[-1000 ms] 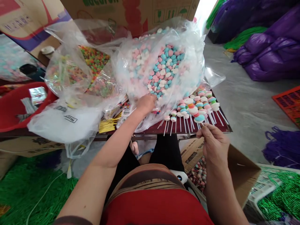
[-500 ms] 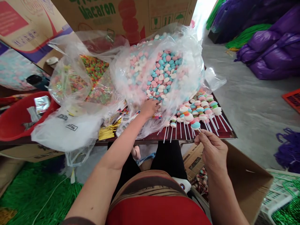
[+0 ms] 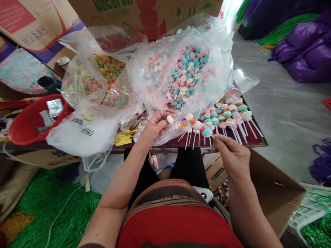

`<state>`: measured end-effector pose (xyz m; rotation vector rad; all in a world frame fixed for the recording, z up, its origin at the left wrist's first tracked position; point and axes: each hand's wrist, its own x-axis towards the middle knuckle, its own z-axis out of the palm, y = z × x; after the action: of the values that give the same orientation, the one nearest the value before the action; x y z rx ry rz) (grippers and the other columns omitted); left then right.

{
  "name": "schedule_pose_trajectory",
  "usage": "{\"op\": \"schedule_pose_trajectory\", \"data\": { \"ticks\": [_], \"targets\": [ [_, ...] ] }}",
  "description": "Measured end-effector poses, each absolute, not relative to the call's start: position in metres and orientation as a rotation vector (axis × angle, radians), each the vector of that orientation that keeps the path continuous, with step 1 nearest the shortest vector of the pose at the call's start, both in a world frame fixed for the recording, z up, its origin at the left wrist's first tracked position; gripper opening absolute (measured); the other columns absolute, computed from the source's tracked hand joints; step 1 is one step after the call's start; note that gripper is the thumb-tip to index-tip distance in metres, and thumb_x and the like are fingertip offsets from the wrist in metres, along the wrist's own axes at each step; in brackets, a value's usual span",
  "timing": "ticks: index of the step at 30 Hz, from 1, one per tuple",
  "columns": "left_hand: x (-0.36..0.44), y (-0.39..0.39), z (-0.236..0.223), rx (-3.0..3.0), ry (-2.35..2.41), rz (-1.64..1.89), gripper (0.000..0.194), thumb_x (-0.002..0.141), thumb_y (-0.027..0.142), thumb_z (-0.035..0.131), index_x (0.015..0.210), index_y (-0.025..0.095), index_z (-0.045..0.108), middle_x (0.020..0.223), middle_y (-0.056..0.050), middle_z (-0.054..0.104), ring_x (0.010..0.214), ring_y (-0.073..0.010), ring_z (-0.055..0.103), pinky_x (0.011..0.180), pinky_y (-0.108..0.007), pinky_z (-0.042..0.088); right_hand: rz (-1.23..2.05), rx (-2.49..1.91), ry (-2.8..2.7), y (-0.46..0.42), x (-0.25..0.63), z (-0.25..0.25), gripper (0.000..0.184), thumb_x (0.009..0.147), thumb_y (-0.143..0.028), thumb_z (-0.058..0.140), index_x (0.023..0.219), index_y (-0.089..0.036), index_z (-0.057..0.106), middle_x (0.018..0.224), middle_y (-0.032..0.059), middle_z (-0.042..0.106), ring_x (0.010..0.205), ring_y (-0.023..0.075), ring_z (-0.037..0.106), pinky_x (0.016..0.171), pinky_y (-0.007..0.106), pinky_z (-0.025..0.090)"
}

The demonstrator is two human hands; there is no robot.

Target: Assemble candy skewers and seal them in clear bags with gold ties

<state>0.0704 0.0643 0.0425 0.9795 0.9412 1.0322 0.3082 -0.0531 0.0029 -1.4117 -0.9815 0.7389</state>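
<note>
Between the thumb and fingers of my left hand [image 3: 154,128] is a white candy [image 3: 170,119], pinched in front of the big bag. My right hand [image 3: 232,153] grips the stick of a candy skewer [image 3: 198,124], which tilts up and left with blue, orange, pink and white pieces threaded on it. A small gap lies between the white candy and the skewer's upper end. Behind them, the clear plastic bag [image 3: 217,69] gapes open on pink, blue and white candies [image 3: 184,77]. Finished-looking candy skewers [image 3: 227,112] lie in a row on the dark red table [image 3: 254,136], sticks toward me.
Left of the big bag stands a bag of small orange and green candies [image 3: 110,70]. Gold twist ties [image 3: 126,137], a white plastic bag [image 3: 80,127] and a red basin [image 3: 19,125] are along the left. An open cardboard box [image 3: 274,193] sits below, right.
My left hand has come back from the big bag's opening toward me, now with a white candy. The skewer in my right hand has swung leftward, and the view has shifted slightly.
</note>
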Motion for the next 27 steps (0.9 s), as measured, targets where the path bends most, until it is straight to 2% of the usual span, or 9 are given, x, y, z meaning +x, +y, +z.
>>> {"op": "schedule_pose_trajectory", "data": {
  "ticks": [2,4,10,15,20,27],
  "targets": [
    [0.065,0.053,0.042,1.0,1.003,0.998,0.025,0.067,0.024,0.075,0.091,0.019,0.073,0.071,0.006,0.064,0.05,-0.0025,0.043,0.05,-0.017,0.034,0.735,-1.446,-1.038,-0.054,0.304,0.006,0.014,0.084,-0.031,0.078,0.097,-0.028,0.084,0.062,-0.0035,0.067,0.056,0.0105,0.06,0.056,0.024,0.05],
    [0.059,0.045,0.039,1.039,1.044,0.965,0.026,0.065,0.023,0.072,0.09,0.018,0.073,0.07,0.006,0.063,0.049,-0.0024,0.04,0.049,-0.017,0.03,0.701,-1.466,-1.051,-0.054,0.302,0.01,0.015,0.083,-0.031,0.078,0.096,-0.027,0.084,0.062,-0.0033,0.068,0.056,0.011,0.061,0.057,0.025,0.052],
    [0.042,0.032,0.031,1.229,1.114,0.906,0.022,0.073,0.024,0.065,0.092,0.02,0.075,0.067,0.005,0.058,0.053,-0.0056,0.041,0.05,-0.018,0.031,0.602,-1.431,-1.167,-0.056,0.298,0.028,0.014,0.084,-0.032,0.077,0.095,-0.026,0.083,0.061,-0.003,0.069,0.054,0.0123,0.062,0.053,0.025,0.052],
    [0.037,0.029,0.025,1.299,1.115,0.936,0.02,0.077,0.028,0.063,0.093,0.02,0.074,0.071,0.003,0.061,0.057,-0.0078,0.045,0.052,-0.02,0.034,0.519,-1.524,-1.507,-0.065,0.292,0.035,0.017,0.089,-0.036,0.071,0.096,-0.026,0.084,0.079,0.0023,0.08,0.068,0.0193,0.074,0.068,0.032,0.061],
    [0.038,0.027,0.03,1.426,1.166,0.87,0.026,0.078,0.024,0.057,0.098,0.02,0.074,0.069,0.004,0.061,0.054,-0.008,0.045,0.05,-0.02,0.034,0.489,-1.511,-1.6,-0.067,0.287,0.031,0.019,0.092,-0.036,0.068,0.097,-0.026,0.083,0.089,0.0034,0.083,0.076,0.0217,0.078,0.075,0.035,0.063],
    [0.043,0.023,0.039,1.578,1.267,0.865,0.031,0.078,0.019,0.052,0.099,0.019,0.074,0.061,0.006,0.056,0.05,-0.0082,0.042,0.05,-0.021,0.033,0.543,-1.546,-1.529,-0.072,0.287,0.026,0.021,0.091,-0.037,0.069,0.099,-0.024,0.083,0.073,0.0011,0.078,0.063,0.0175,0.072,0.064,0.03,0.059]
  ]
}}
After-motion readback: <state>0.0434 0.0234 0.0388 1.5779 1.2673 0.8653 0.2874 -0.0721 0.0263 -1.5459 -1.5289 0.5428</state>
